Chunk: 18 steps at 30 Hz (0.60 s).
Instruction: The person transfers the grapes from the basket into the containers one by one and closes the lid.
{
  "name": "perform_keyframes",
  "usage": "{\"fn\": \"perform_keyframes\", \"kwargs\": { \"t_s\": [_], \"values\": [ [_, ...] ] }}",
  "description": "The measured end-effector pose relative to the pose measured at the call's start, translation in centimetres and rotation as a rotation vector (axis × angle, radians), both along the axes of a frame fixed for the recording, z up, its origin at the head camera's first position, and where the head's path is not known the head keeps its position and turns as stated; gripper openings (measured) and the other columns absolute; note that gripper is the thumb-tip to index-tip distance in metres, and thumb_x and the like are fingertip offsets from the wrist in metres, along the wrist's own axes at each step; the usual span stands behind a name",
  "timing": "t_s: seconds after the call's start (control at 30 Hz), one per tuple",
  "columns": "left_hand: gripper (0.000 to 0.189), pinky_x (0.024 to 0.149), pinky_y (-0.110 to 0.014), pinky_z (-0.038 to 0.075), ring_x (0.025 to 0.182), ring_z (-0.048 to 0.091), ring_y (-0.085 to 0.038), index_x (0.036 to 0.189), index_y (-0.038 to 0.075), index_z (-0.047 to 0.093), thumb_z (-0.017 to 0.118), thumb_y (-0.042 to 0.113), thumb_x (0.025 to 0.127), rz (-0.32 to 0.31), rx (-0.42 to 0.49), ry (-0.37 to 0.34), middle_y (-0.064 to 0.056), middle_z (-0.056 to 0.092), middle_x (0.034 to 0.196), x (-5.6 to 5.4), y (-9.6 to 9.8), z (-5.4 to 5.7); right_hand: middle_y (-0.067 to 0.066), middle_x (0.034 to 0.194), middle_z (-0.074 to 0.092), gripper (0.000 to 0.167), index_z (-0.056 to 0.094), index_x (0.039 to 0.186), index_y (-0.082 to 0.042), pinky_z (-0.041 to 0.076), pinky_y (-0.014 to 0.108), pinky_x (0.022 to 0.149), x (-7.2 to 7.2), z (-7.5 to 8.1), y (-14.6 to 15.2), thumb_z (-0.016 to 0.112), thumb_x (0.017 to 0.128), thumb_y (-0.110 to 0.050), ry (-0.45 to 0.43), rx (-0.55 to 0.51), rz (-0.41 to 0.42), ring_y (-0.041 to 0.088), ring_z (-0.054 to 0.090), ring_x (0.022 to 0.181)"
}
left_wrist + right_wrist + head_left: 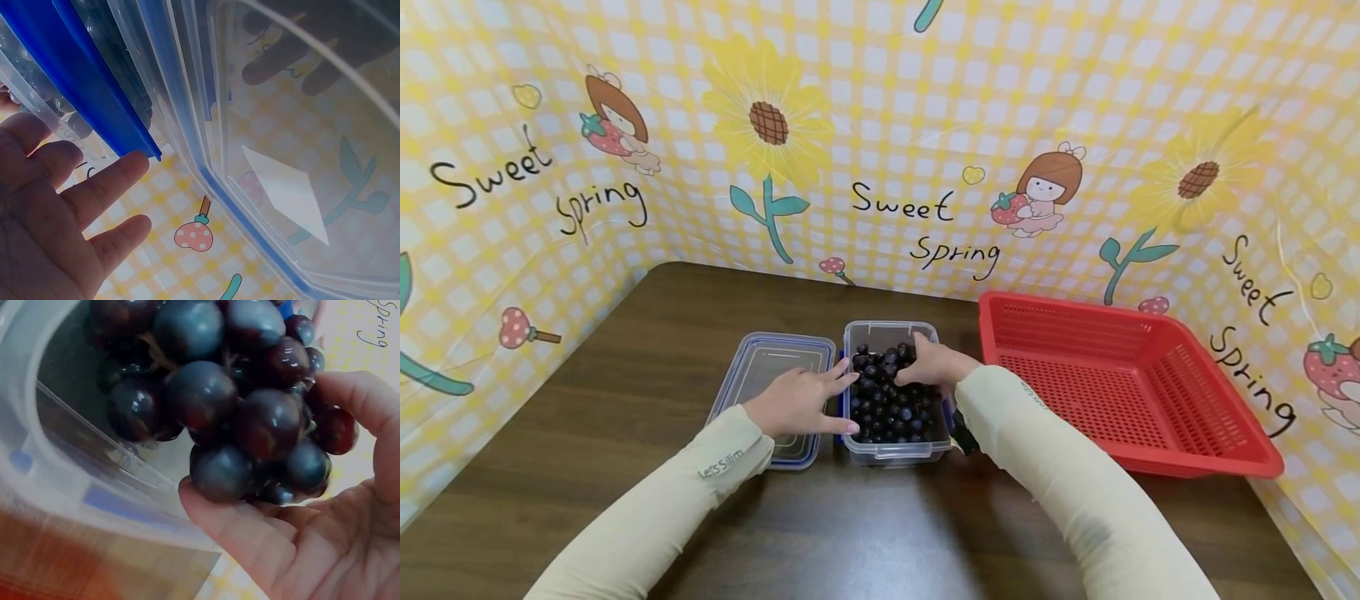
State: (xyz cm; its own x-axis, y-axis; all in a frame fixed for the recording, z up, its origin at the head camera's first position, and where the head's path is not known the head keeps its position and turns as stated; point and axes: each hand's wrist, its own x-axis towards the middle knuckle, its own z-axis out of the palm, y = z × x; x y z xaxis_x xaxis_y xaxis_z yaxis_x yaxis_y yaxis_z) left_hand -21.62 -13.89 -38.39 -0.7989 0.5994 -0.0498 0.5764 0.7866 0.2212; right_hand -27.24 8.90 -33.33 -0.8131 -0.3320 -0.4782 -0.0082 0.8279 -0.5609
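Note:
A bunch of dark grapes (887, 404) lies in a clear plastic container (895, 452) at the middle of the table. My right hand (936, 364) reaches over the container's right rim. In the right wrist view its thumb and fingers curl round the grapes (203, 394). My left hand (801, 402) spreads along the container's left side, fingers mostly straight. One fingertip meets the end of a blue side flap (94, 75) in the left wrist view. Partly under that hand lies a clear lid (778, 354) with a blue seal.
A red perforated basket (1150, 400) stands on the right of the dark wooden table (647, 350). Patterned cloth (880, 125) hangs round the back and sides. Something small and black (964, 435) shows beside the container, below the right sleeve.

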Motion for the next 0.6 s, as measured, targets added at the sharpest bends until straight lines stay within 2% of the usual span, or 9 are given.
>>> {"fn": "perform_keyframes", "kwargs": {
  "t_s": [0.07,0.13,0.2,0.23,0.33,0.4,0.5,0.6],
  "values": [
    [0.082,0.093,-0.051,0.045,0.055,0.060,-0.010,0.146,0.008,0.039,0.055,0.062,0.087,0.001,-0.001,-0.001,-0.016,0.028,0.152,0.0,0.0,0.0,0.020,0.152,0.030,0.083,0.020,0.152,-0.004,0.057,0.042,0.073,0.0,0.3,0.1,0.067,0.088,-0.025,0.026,0.037,0.004,0.032,0.058,0.107],
    [0.082,0.095,-0.051,0.043,0.071,0.067,-0.015,0.146,0.008,0.039,0.055,0.062,0.087,0.003,-0.006,0.001,-0.016,0.028,0.152,0.1,0.0,0.0,0.020,0.148,0.036,0.078,0.029,0.150,-0.005,0.057,0.039,0.063,0.0,0.6,0.2,0.069,0.086,-0.025,0.054,0.059,0.013,0.028,0.062,0.089],
    [0.082,0.096,-0.052,0.043,0.087,0.068,-0.020,0.146,0.008,0.039,0.055,0.062,0.087,0.004,-0.013,0.005,-0.016,0.029,0.152,0.1,0.0,0.1,0.019,0.145,0.042,0.072,0.038,0.147,-0.005,0.056,0.036,0.057,0.1,0.8,0.4,0.071,0.085,-0.025,0.082,0.066,0.015,0.022,0.060,0.073],
    [0.082,0.095,-0.051,0.043,0.089,0.068,-0.022,0.146,0.008,0.039,0.055,0.063,0.087,0.005,-0.018,0.006,-0.016,0.029,0.152,0.1,0.0,0.1,0.017,0.142,0.046,0.069,0.041,0.145,-0.006,0.055,0.035,0.058,0.2,1.0,0.5,0.071,0.086,-0.024,0.088,0.069,0.006,0.020,0.058,0.067],
    [0.082,0.095,-0.050,0.044,0.098,0.066,-0.026,0.146,0.008,0.039,0.054,0.063,0.087,-0.001,-0.036,0.016,-0.016,0.029,0.152,0.1,0.1,0.1,0.016,0.134,0.054,0.060,0.050,0.139,-0.004,0.055,0.036,0.059,0.4,1.4,0.8,0.071,0.087,-0.022,0.114,0.062,-0.009,0.018,0.056,0.064],
    [0.082,0.095,-0.050,0.044,0.099,0.066,-0.027,0.146,0.008,0.039,0.054,0.063,0.088,-0.007,-0.054,0.027,-0.016,0.030,0.152,0.0,0.1,0.2,0.017,0.130,0.057,0.055,0.053,0.136,-0.003,0.056,0.037,0.063,0.5,1.7,1.0,0.070,0.087,-0.021,0.131,0.063,-0.024,0.022,0.060,0.070],
    [0.080,0.096,-0.049,0.044,0.109,0.061,-0.030,0.146,0.007,0.040,0.051,0.062,0.089,-0.024,-0.080,0.048,-0.016,0.031,0.151,-0.1,0.0,0.4,0.018,0.130,0.057,0.047,0.057,0.131,-0.002,0.058,0.038,0.064,0.6,2.1,1.3,0.068,0.088,-0.018,0.168,0.038,-0.051,0.029,0.066,0.083],
    [0.075,0.095,-0.048,0.045,0.119,0.055,-0.033,0.144,0.005,0.041,0.051,0.057,0.092,-0.034,-0.044,0.043,-0.015,0.034,0.150,-0.3,-0.3,0.8,0.019,0.123,0.061,0.042,0.060,0.127,-0.002,0.057,0.036,0.059,0.6,2.2,1.4,0.068,0.088,-0.016,0.207,-0.010,-0.084,0.027,0.067,0.078]
  ]
}}
